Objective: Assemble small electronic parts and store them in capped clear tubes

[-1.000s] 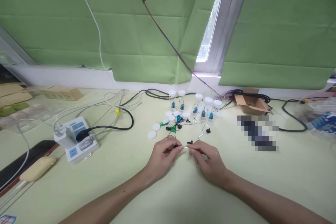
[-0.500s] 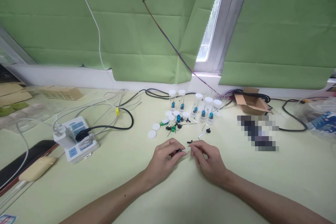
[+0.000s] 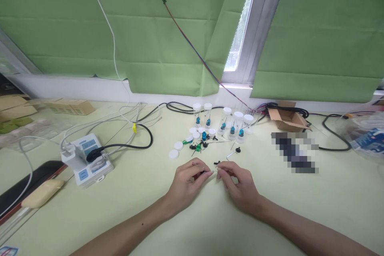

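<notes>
My left hand (image 3: pixel 189 180) is closed in a pinch on a small black part (image 3: pixel 204 172), mostly hidden by the fingers. A thin metal rod (image 3: pixel 215 170) spans the narrow gap to my right hand (image 3: pixel 238 182), whose thumb and fingertips pinch its other end. Just beyond the fingertips lies a loose black piece (image 3: pixel 217 163). Further back are a bent metal rod (image 3: pixel 231 154) and a round black knob (image 3: pixel 238 149). A green part (image 3: pixel 198 147), a blue part (image 3: pixel 204 135) and several white caps (image 3: pixel 173 153) lie in a loose pile.
Several clear tubes (image 3: pixel 223 122) with white lids and blue parts inside stand behind the pile. To the left is a white power strip (image 3: pixel 90 160) with plugs and cables. An opened cardboard box (image 3: pixel 288 122) and a plastic bag (image 3: pixel 367 140) sit at right.
The fingertips of my left hand have shifted slightly along the thin rod, covering more of the black part. My right hand has hardly moved.
</notes>
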Motion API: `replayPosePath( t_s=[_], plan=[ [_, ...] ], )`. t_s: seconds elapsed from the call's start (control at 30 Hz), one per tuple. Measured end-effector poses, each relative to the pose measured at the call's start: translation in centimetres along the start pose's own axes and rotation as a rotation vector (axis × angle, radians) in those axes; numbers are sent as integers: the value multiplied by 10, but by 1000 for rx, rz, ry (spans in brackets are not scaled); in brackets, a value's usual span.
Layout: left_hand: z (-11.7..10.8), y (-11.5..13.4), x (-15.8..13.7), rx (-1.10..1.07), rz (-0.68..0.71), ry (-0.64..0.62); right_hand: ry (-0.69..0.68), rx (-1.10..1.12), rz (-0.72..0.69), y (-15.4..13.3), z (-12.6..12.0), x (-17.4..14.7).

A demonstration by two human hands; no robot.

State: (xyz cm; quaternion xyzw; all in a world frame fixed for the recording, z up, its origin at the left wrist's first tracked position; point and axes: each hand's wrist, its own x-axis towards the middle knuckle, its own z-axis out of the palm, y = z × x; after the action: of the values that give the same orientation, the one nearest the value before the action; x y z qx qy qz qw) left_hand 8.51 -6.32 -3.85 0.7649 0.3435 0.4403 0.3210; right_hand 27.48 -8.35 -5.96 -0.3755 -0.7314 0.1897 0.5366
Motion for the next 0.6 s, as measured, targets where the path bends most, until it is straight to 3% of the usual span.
replayPosePath(
  t_s=[0.33, 0.6],
  plan=[
    [0, -1, 2, -72, -100, 30, 56, -39, -18, -6, 0, 4],
    [0, -6, 1, -48, -57, 25, 70, -19, -50, -5, 0, 4]
  ],
)
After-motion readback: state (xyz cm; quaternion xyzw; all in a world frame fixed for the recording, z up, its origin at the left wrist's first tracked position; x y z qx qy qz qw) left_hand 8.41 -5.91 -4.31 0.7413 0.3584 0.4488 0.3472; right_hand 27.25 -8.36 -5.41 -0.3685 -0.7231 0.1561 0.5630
